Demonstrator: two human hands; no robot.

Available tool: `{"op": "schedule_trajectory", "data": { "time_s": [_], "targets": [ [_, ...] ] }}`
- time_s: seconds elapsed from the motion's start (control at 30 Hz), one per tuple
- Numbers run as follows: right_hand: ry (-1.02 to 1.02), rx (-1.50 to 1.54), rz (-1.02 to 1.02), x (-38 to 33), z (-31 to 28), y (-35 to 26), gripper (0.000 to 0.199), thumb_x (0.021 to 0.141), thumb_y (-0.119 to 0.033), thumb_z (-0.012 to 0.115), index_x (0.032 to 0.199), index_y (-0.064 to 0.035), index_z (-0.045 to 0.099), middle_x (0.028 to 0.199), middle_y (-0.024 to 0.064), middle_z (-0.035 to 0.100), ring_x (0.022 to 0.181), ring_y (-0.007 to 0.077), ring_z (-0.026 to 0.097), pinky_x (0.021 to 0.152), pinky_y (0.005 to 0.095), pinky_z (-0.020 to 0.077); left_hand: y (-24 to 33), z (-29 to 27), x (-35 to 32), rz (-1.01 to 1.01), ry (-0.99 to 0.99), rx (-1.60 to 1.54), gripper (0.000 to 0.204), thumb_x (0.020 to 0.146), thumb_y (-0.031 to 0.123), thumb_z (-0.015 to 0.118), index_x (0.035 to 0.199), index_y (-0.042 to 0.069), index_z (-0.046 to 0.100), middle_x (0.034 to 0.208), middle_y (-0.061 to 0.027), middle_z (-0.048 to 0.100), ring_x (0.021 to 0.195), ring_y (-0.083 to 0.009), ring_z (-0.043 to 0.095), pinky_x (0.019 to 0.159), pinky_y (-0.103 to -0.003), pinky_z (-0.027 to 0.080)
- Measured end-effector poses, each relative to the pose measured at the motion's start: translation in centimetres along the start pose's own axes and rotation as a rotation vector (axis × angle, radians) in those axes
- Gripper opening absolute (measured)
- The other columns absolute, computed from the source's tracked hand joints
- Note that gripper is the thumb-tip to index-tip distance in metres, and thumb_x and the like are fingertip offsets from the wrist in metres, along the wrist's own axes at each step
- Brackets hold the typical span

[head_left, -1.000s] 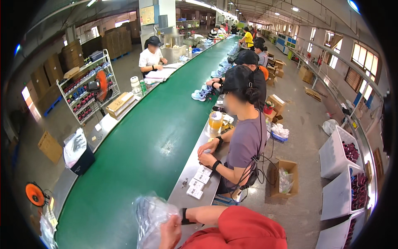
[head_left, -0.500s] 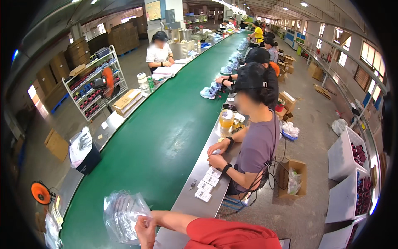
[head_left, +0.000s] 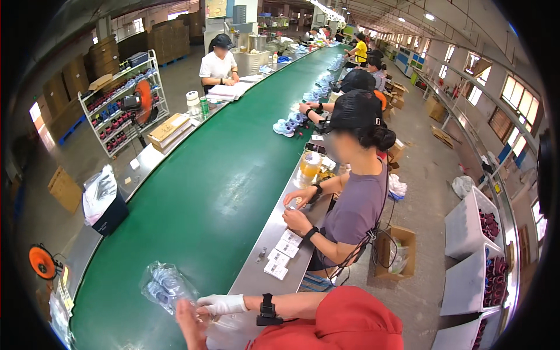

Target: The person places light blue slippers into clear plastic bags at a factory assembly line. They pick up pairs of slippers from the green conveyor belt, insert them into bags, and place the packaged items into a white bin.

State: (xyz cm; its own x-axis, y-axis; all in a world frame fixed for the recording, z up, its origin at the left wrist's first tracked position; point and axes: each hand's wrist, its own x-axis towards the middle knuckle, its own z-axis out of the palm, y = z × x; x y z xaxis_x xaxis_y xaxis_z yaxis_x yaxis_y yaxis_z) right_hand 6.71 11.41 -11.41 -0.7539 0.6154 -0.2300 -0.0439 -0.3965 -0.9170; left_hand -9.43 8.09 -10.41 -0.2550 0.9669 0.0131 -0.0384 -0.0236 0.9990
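A clear plastic bag (head_left: 150,273) with a pair of light blue shoes (head_left: 168,287) inside is over the near end of the green conveyor belt. My right hand (head_left: 220,304) wears a white glove, with a black band on the forearm, and closes on the bag's near edge. My bare left hand (head_left: 190,326) is at the bag's near end, just left of the glove. Motion smears its fingers, so its grip is unclear. More clear plastic (head_left: 230,331) shows below the glove. My red sleeve (head_left: 350,321) fills the lower right.
A person in purple (head_left: 359,204) sits at the metal table on the right, beside small white cards (head_left: 281,256). Farther along the green belt (head_left: 221,192) stand more light blue shoes (head_left: 284,127). A dark bin of plastic bags (head_left: 109,216) is at the left edge.
The bag, seen before without distinct shoes, now shows a pair of light blue ones. My gloved right hand has come into sight beside the left. The whole view has shifted slightly.
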Motion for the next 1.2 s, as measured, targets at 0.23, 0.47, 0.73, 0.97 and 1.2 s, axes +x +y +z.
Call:
{"op": "schedule_trajectory", "data": {
  "time_s": [0.23,0.47,0.73,0.97,1.2],
  "targets": [
    [0.409,-0.509,-0.311,-2.9,-1.3,-3.6,0.031,0.089,-0.03,0.051,0.082,-0.0007,0.057,0.067,0.0065,0.053,0.067,0.0157,0.054,0.062,0.0311,0.0436,6.8,2.5,-0.3,-0.304,0.139,-0.459,0.005,0.091,0.015,0.052,0.091,0.01,0.05,0.079,0.0008,0.051,0.072,-0.0099,0.054,0.058,-0.027,0.047],
    [0.839,-1.41,-0.224,-7.4,-2.4,-2.8,0.023,0.082,-0.025,0.057,0.092,-0.0051,0.055,0.084,0.0133,0.056,0.084,0.0287,0.057,0.074,0.0404,0.0459,3.6,1.2,-0.3,-0.017,0.096,-0.32,0.01,0.093,0.015,0.049,0.085,0.01,0.048,0.074,0.0052,0.045,0.066,-0.0029,0.044,0.051,-0.021,0.037],
    [0.286,-0.52,-0.603,-1.5,0.4,0.7,0.01,0.073,-0.014,0.06,0.079,-0.0065,0.058,0.08,0.0121,0.059,0.075,0.0295,0.058,0.068,0.0387,0.049,7.6,5.7,-3.3,0.01,-0.209,-0.038,0.014,0.089,0.011,0.055,0.077,0.004,0.055,0.062,0.0032,0.049,0.048,-0.0042,0.041,0.04,-0.022,0.032],
    [0.261,-0.968,-0.167,-1.6,-6.4,5.2,0.012,0.075,-0.016,0.059,0.082,-0.0055,0.06,0.082,0.0125,0.061,0.075,0.0317,0.059,0.068,0.0384,0.0491,10.3,6.5,-10.1,-0.285,-0.849,0.232,0.023,0.088,0.021,0.06,0.104,0.004,0.063,0.075,0.0038,0.058,0.07,-0.0071,0.05,0.064,-0.023,0.041],
    [0.296,-1.245,-0.098,0.2,-6.5,6.8,0.016,0.078,-0.018,0.058,0.086,-0.0043,0.061,0.087,0.0129,0.063,0.079,0.0337,0.058,0.07,0.0379,0.0487,4.6,4.3,-7.6,0.029,-0.518,0.315,0.008,0.086,0.012,0.06,0.086,0.005,0.06,0.062,0.0039,0.05,0.051,-0.0042,0.043,0.042,-0.021,0.032]
  ]
}}
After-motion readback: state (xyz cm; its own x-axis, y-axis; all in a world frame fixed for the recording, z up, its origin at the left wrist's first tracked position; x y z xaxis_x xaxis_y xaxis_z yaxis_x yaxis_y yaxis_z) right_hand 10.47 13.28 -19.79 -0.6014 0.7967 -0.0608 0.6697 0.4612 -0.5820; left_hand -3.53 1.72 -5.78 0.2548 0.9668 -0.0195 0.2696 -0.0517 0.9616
